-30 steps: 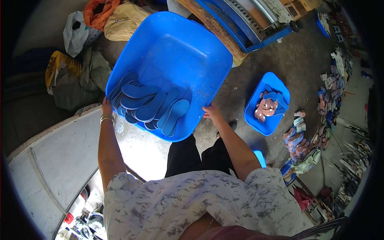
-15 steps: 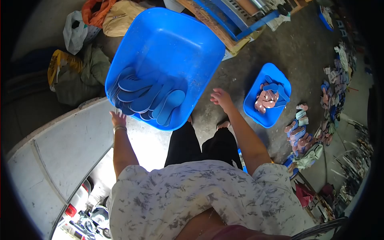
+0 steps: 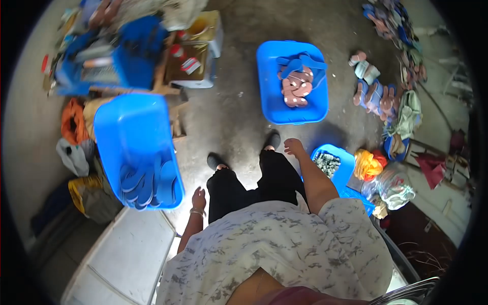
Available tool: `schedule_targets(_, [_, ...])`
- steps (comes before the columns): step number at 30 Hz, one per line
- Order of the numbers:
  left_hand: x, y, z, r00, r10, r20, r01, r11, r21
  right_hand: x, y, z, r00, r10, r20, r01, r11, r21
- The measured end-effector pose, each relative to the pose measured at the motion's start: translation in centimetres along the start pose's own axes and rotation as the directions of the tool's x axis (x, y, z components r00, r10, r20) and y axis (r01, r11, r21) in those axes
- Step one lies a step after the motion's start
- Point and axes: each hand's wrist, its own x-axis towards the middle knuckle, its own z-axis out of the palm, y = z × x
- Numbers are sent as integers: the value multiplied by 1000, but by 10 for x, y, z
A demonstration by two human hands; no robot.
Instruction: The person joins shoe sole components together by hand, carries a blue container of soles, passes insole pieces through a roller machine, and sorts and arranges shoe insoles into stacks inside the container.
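My left hand [image 3: 199, 199] hangs at my side, holding nothing, with its fingers loosely apart. It is nearest to a large blue tub [image 3: 136, 105], without touching it. Stacked blue shoe soles [image 3: 147, 183] lie at that tub's near end. On the other side, my right hand [image 3: 293, 147] hangs with fingers slightly bent and nothing in it. Ahead of it, on the floor, a second blue tub [image 3: 264, 101] contains brownish-pink pieces [image 3: 296, 86] with white spots and blue sole-shaped pieces [image 3: 315, 63].
Metal tins [image 3: 192, 68] stand beside a bench carrying a blue machine [image 3: 137, 46]. To the right are a small blue tub [image 3: 344, 165] of greyish pieces, yellow bundles [image 3: 367, 165], plastic bags [image 3: 394, 188] and rows of slippers [image 3: 376, 96]. A white panel [image 3: 129, 244] stands at lower left.
My view has turned to the right. The large tub of soles now sits further left, and the second tub is more central, ahead of me. Both hands remain without anything in them.
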Motion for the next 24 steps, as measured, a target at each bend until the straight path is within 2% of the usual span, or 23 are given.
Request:
schedule_targets(1, [15,50,4,993,115,1,-114,991,67,7,-4,-19,1000,3,-24,-1,997,76])
schedule_targets(3, [55,140,26,981,191,-19,-191,981,-13,7,2,-51,997,37,-68,-21,974,224])
schedule_targets(5, [120,199,60,979,172,109,-161,982,-102,8,-1,-82,993,58,-100,-24,950,312])
schedule_targets(7, [172,270,94,952,266,148,-272,962,19,23,5,-105,988,81,-131,-15,896,444])
schedule_targets(9, [227,332,136,939,310,151,-318,948,33,56,20,-125,980,111,-162,-7,844,536])
schedule_targets(11, [302,361,191,933,304,193,-313,950,15,98,44,-139,964,170,-206,12,744,668])
schedule_targets(12, [327,385,219,929,311,202,-322,947,20,121,51,-148,962,174,-210,15,736,677])
schedule_targets(14, [372,419,271,930,324,172,-351,922,162,169,73,-154,936,280,-214,-22,653,757])
schedule_targets(15, [385,429,295,930,318,184,-349,921,172,189,81,-156,918,338,-206,-47,609,792])
schedule_targets(17, [423,443,346,958,269,103,-286,931,226,232,85,-164,881,403,-248,-50,599,799])
schedule_targets(18, [442,440,370,958,262,122,-284,927,243,247,88,-162,839,465,-283,-60,596,800])
schedule_targets(19, [460,437,391,953,251,172,-262,964,42,260,89,-161,793,521,-318,-71,596,800])
schedule_targets(20, [481,431,411,943,251,217,-218,962,-163,281,97,-164,788,533,-308,-80,585,807])
schedule_targets(21, [497,421,426,932,255,258,-152,921,-359,299,104,-168,827,479,-295,13,508,861])
schedule_targets(22, [499,417,427,933,243,265,-143,927,-346,313,116,-169,860,422,-287,96,419,903])
schedule_targets(23, [491,427,421,946,155,284,-42,929,-368,320,126,-172,887,361,-290,174,320,931])
schedule_targets(24, [486,444,414,950,79,301,50,917,-396,325,132,-178,886,363,-289,175,316,933])
